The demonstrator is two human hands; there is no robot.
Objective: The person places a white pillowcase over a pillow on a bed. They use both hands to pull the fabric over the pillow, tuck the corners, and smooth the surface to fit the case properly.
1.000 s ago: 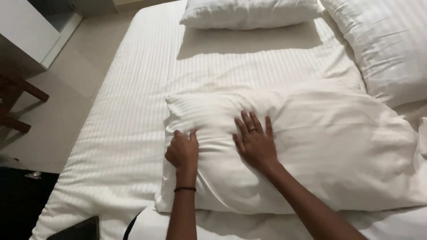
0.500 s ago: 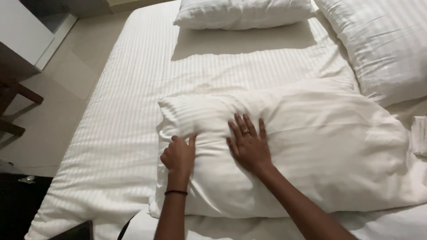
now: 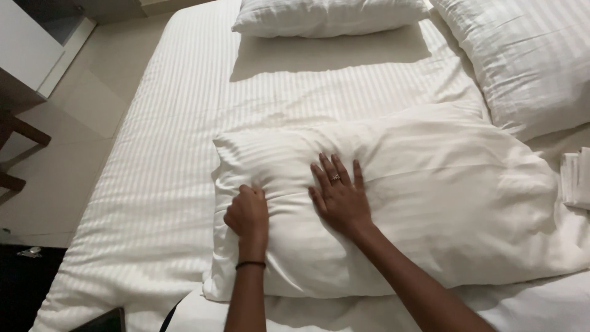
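From the head camera, looking down, my left hand point(image 3: 247, 214) is curled into a loose fist on the near-left part of the big white pillow point(image 3: 442, 203), knuckles up, fingers bunched into the pillowcase fabric; I cannot tell for certain how much cloth is pinched inside, but the fingers are closed. My right hand point(image 3: 340, 198) lies flat just beside it, palm down, fingers spread and pressing the pillow's surface, gripping nothing. A ring shows on one finger, and a dark band circles my left wrist.

The pillow lies across the bed point(image 3: 184, 141), on the striped white sheet, its long axis running left to right in front of me. Most of its bulk stretches away to the right of both hands, so my right hand is nearer its middle while my left sits close to its left short edge and near corner.

Further up the bed a second pillow point(image 3: 329, 15) rests at the head, well apart, and a third pillow point(image 3: 528, 61) lies at the upper right. Folded white linen point(image 3: 576, 178) sits at the right edge. Tiled floor point(image 3: 74, 123) shows to the left.
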